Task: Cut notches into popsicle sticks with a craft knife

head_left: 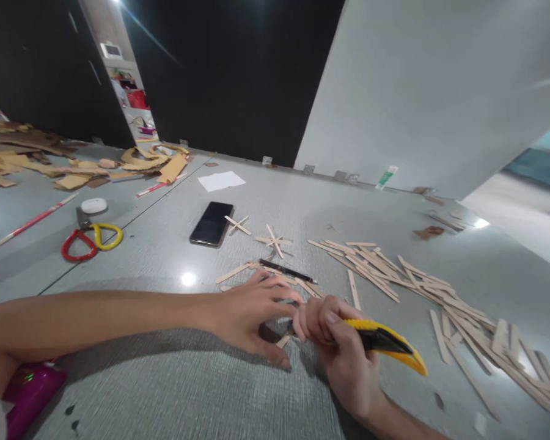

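Landmark: one phone (212, 223), black, flat on the grey tabletop (165, 385).

Edges and room: the tabletop's back edge runs behind the phone, along a black panel (233, 79) and, farther right, a pale grey panel (417, 91). A dark seam crosses the surface left of the phone. Broad grey surface shows in front of the phone, on the near side of the left forearm; to the phone's right, sticks narrow the room beside the hands.

Hands, two, in front and right of the phone:
- Right hand (348, 360): fingers curled tightly round one yellow-and-black cutter (389, 345).
- Left hand (252, 318): fingers spread, thumb well apart, fingertips close by the right hand; one small stick piece (283, 341) near its thumb, contact unclear.

Counted:
- Crossed sticks (238, 225), one set, at the phone's right edge.
- Stick star (275, 241), one, farther right.
- Black pen (288, 271), one, right and nearer.
- White paper (221, 181), one sheet, behind.
- Scissors (91, 235), one pair, red and yellow handles, left.
- White case (94, 205), one, left.
- Red-and-white strips (32, 221), two, left.
- Loose sticks (458, 305), right; overlapping, count uncertain.
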`<state>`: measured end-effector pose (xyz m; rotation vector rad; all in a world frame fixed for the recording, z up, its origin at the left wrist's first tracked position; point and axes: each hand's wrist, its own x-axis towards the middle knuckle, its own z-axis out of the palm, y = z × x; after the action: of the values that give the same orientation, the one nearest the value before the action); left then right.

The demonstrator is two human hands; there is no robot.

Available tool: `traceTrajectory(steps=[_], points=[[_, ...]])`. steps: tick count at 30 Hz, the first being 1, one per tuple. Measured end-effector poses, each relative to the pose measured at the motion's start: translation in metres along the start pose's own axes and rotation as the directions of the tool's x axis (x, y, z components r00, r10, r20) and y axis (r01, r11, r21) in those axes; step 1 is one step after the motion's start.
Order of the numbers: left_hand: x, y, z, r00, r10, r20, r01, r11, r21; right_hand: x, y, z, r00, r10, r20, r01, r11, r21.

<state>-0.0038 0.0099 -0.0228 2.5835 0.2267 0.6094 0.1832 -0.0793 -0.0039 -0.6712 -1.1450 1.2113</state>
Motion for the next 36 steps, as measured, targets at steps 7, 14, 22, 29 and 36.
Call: traceTrajectory(steps=[7, 14, 22, 29, 36], points=[[0.0003, -0.0026, -0.0005, 1.0, 0.022, 0.004, -0.022, 1.0, 0.018, 0.0046, -0.0038, 0.0009, 1.0, 0.004, -0.025, -0.004, 1.0, 0.025], [-0.0006, -0.004, 0.002, 1.0, 0.021, 0.012, -0.021, 1.0, 0.014, 0.005, -0.0047, 0.0012, 0.999, -0.001, -0.041, 0.002, 0.999, 0.032], [-0.0005, -0.0056, 0.004, 1.0, 0.002, 0.025, -0.003, 1.0, 0.026, 0.0048, -0.0028, 0.0006, 0.998, 0.014, -0.057, -0.012, 0.999, 0.04], [-0.0003, -0.0044, 0.002, 1.0, 0.021, 0.009, -0.022, 0.999, 0.033, 0.0044, -0.0036, 0.0004, 0.998, 0.015, -0.06, -0.014, 1.0, 0.022], [0.0002, -0.0038, 0.0012, 0.999, 0.04, -0.013, -0.04, 0.999, 0.007, 0.0055, -0.0032, 0.0003, 0.998, 0.0, -0.057, 0.001, 1.0, 0.025]])
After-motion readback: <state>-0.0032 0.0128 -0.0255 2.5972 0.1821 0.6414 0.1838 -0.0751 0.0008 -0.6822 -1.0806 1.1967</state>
